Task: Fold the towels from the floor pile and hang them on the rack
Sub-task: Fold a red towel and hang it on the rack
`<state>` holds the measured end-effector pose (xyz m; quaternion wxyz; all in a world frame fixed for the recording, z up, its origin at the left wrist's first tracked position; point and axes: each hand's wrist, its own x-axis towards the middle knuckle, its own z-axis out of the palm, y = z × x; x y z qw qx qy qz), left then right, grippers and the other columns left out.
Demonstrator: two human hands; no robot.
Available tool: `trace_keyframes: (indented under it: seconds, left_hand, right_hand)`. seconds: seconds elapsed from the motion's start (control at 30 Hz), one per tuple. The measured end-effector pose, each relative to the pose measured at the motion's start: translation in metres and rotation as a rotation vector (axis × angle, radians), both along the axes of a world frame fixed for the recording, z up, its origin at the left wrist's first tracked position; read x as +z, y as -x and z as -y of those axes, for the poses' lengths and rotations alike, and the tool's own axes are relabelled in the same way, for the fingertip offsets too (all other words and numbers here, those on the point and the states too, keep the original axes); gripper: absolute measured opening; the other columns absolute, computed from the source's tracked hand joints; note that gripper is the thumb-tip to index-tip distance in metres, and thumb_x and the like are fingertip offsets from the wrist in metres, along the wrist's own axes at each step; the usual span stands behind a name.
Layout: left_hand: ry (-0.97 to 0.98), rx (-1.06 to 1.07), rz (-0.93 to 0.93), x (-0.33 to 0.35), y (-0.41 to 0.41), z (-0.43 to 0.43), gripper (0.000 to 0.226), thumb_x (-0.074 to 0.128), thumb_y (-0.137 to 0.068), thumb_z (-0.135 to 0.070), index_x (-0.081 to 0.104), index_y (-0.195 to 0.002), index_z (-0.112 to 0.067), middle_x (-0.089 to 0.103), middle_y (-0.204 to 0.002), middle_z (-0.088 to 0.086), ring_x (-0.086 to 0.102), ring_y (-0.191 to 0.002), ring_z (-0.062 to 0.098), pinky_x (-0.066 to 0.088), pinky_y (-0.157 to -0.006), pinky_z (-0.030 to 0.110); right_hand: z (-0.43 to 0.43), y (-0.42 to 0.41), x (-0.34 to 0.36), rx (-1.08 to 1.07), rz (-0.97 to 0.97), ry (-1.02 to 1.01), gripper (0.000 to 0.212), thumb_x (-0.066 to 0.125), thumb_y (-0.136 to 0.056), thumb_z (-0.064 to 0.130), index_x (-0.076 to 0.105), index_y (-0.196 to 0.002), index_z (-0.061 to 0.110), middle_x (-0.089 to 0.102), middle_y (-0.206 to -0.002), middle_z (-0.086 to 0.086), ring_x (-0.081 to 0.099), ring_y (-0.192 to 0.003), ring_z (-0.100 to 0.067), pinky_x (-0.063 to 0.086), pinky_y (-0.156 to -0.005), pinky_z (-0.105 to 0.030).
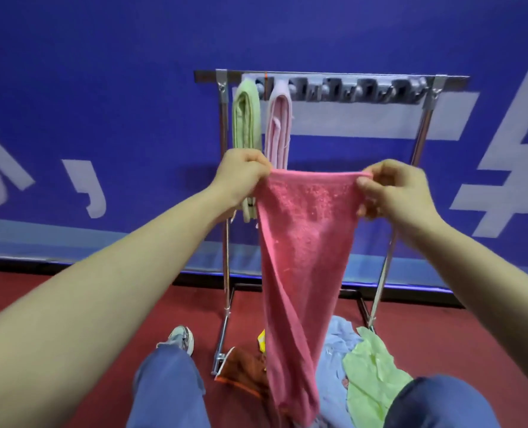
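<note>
Our left hand (241, 174) pinches the top left corner of the coral-pink towel (299, 242), fingers curled round the hem. Our right hand (392, 193) grips the top right corner the same way. The towel's upper edge is stretched taut between them. The terry cloth hangs down in front of the rack (330, 76), narrowing to a bunched tail.

At the left end of the rack's top bar we see two folded towels side by side: a pale green towel (245, 118), then a light pink towel (278, 131).

On the red floor (71, 298) at the rack's foot lies the pile: a brown towel (244, 366), a light blue towel (336, 350) and a lime green towel (373, 375).

Behind stands a blue wall (102, 88) with white lettering.
</note>
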<state>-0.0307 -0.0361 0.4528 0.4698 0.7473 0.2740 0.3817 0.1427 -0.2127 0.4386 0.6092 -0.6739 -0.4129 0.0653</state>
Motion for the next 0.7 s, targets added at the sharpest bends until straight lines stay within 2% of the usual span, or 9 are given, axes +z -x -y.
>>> trace_keyframes:
  seconds: [0.07,0.1,0.17,0.2,0.3,0.47,0.57,0.63,0.7]
  left_hand:
    - [-0.068,0.025,0.008,0.005,-0.003,0.006,0.024,0.053,-0.065,0.0,0.058,-0.05,-0.018,0.047,-0.042,-0.009,0.043,-0.043,0.008,0.033,-0.046,0.02]
    - [-0.117,0.023,-0.052,0.002,-0.003,0.011,0.018,0.052,-0.061,-0.007,0.059,-0.048,-0.018,0.047,-0.041,-0.009,0.045,-0.043,0.01,0.036,-0.046,0.021]
    - [-0.172,0.051,-0.164,-0.009,0.001,0.015,0.021,0.049,-0.058,-0.012,0.063,-0.046,-0.024,0.051,-0.043,-0.008,0.051,-0.048,0.019,0.044,-0.046,0.03]
    - [-0.157,0.065,-0.155,-0.013,0.003,0.014,0.027,0.05,-0.061,-0.009,0.062,-0.045,-0.026,0.051,-0.043,-0.009,0.051,-0.048,0.019,0.045,-0.046,0.031]
    - [-0.15,0.098,-0.061,-0.012,0.003,0.011,0.041,0.05,-0.07,0.008,0.054,-0.042,-0.021,0.049,-0.043,-0.015,0.045,-0.049,0.006,0.036,-0.051,0.024]
    - [-0.188,-0.01,-0.05,-0.006,0.011,0.011,0.04,0.047,-0.071,0.017,0.05,-0.05,-0.017,0.045,-0.041,-0.014,0.04,-0.042,-0.001,0.031,-0.044,0.016]
    - [-0.265,-0.065,-0.154,-0.007,0.02,0.009,0.034,0.046,-0.07,0.017,0.052,-0.061,-0.016,0.045,-0.046,-0.012,0.038,-0.045,0.002,0.032,-0.048,0.022]
    - [-0.42,-0.13,-0.332,-0.013,0.025,0.012,0.028,0.048,-0.07,0.005,0.055,-0.077,-0.021,0.047,-0.052,-0.005,0.038,-0.049,0.01,0.034,-0.051,0.028]
    - [-0.619,-0.191,-0.525,-0.016,0.028,0.021,0.038,0.05,-0.07,-0.01,0.055,-0.099,-0.034,0.05,-0.056,0.003,0.044,-0.053,0.019,0.039,-0.054,0.036]
  right_hand:
    - [-0.003,0.004,0.008,0.089,-0.212,-0.118,0.014,0.055,-0.097,-0.002,0.053,-0.086,0.007,0.058,-0.056,-0.007,0.062,-0.042,-0.018,0.053,-0.043,-0.029]
    - [-0.004,0.005,0.005,0.091,-0.24,-0.086,0.016,0.054,-0.097,-0.003,0.052,-0.085,0.007,0.058,-0.057,-0.01,0.063,-0.043,-0.019,0.054,-0.044,-0.029]
    - [-0.003,0.005,-0.008,0.031,-0.187,0.019,0.019,0.055,-0.097,-0.003,0.053,-0.081,0.008,0.058,-0.06,-0.016,0.064,-0.044,-0.022,0.056,-0.047,-0.031]
    - [-0.003,0.004,-0.013,-0.002,-0.141,0.034,0.019,0.056,-0.096,-0.002,0.055,-0.081,0.008,0.059,-0.06,-0.017,0.065,-0.045,-0.024,0.057,-0.048,-0.032]
    - [-0.004,0.005,-0.014,-0.068,-0.02,0.015,0.017,0.056,-0.095,0.001,0.057,-0.082,0.01,0.061,-0.053,-0.012,0.065,-0.05,-0.031,0.058,-0.053,-0.038]
    - [-0.003,0.014,-0.011,-0.055,0.001,0.012,0.011,0.054,-0.097,0.002,0.056,-0.088,0.006,0.063,-0.058,-0.016,0.068,-0.052,-0.036,0.059,-0.054,-0.042]
    - [-0.003,0.018,-0.014,-0.042,0.001,0.094,0.006,0.052,-0.098,-0.001,0.054,-0.093,-0.001,0.063,-0.061,-0.022,0.069,-0.052,-0.036,0.061,-0.054,-0.048]
    - [-0.006,0.016,-0.019,-0.044,-0.026,0.105,0.007,0.053,-0.097,-0.002,0.054,-0.091,-0.001,0.064,-0.065,-0.021,0.07,-0.055,-0.035,0.061,-0.06,-0.051]
    - [-0.011,0.013,-0.022,-0.055,-0.049,0.1,0.013,0.053,-0.096,-0.004,0.055,-0.086,0.004,0.065,-0.064,-0.018,0.072,-0.059,-0.034,0.061,-0.067,-0.052]
